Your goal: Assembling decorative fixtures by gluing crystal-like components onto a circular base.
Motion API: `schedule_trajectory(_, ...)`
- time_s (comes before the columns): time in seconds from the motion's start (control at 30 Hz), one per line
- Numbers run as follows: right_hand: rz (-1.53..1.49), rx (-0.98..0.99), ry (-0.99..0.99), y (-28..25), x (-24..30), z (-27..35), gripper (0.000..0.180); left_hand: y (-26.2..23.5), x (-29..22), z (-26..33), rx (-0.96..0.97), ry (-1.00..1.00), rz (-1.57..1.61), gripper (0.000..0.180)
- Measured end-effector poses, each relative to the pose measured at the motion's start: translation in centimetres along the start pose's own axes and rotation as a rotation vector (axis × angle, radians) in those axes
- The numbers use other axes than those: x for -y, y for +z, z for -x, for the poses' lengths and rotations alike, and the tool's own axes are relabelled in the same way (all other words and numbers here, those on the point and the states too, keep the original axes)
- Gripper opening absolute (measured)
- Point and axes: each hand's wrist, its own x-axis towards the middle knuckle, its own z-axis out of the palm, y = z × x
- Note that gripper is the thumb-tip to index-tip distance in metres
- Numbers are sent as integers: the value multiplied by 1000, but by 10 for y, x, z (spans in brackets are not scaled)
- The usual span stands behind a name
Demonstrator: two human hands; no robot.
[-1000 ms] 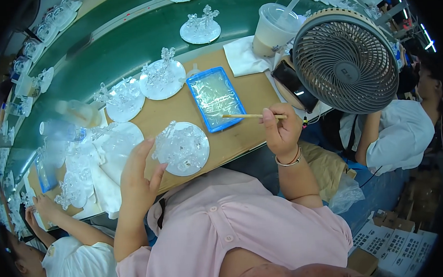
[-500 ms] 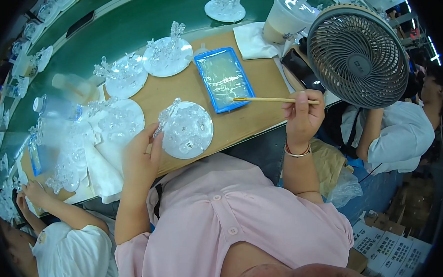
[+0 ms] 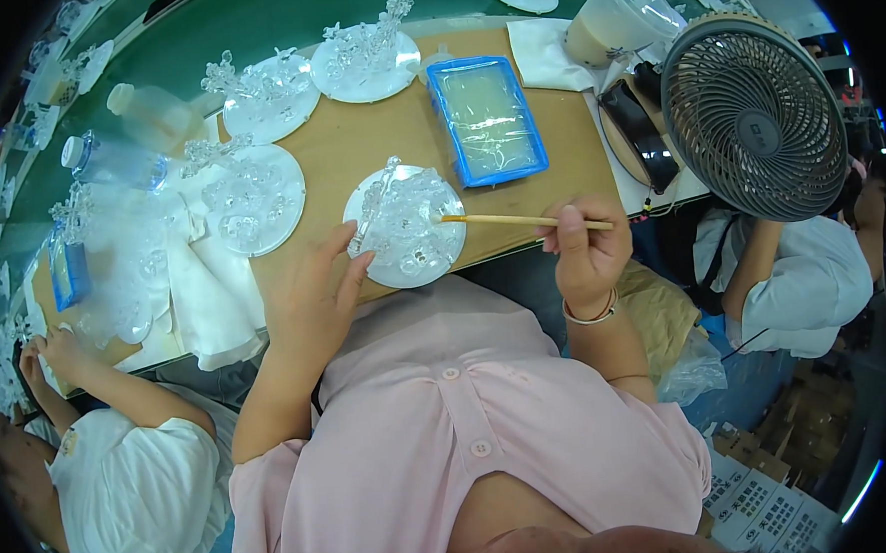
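A white round disc (image 3: 418,273) lies near the table's front edge and bears a cluster of clear plastic pieces (image 3: 400,214). At its left edge, the thumb and index finger of my left hand (image 3: 313,288) close on one end of a clear plastic piece. My right hand (image 3: 590,254) pinches a thin wooden-handled brush (image 3: 520,219) between thumb and fingers. The brush's tip lies over the clear pieces, near the disc's middle; whether it touches them I cannot tell. Behind the disc, to the right, sits a blue-rimmed tray (image 3: 540,156) with a pale, shiny filling.
More discs with clear pieces (image 3: 271,95) stand at the back and left. A white cloth (image 3: 210,314) and a plastic bottle (image 3: 111,162) lie left. A lidded cup (image 3: 610,22), a dark phone (image 3: 636,136) and a fan (image 3: 755,120) stand right. Co-workers (image 3: 139,493) sit on both sides.
The brush has moved left from the blue-rimmed tray to over the clear pieces on the disc. My left hand stays at the disc's left edge. The whole view has shifted.
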Motion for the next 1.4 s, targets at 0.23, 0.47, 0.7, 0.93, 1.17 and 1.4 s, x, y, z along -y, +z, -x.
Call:
schedule_trajectory(0.23,404,233,-447,30,0,-13,13,5,8,5,0,75,-102,31)
schedule_trajectory(0.47,324,346,-381,34,23,-17,11,3,6,5,-15,77,-106,24)
schedule_trajectory(0.7,371,319,-374,23,21,-18,10,-5,7,2,52,21,-73,31)
schedule_trajectory(0.93,357,230,-142,-3,11,-5,6,-24,-3,-36,321,-87,152,79)
schedule_trajectory(1.17,394,155,-267,-2,-11,-9,5,-25,8,-58,512,8,269,80)
schedule_trajectory(1.4,250,320,-252,-14,9,7,7,-19,28,-64,594,32,404,77)
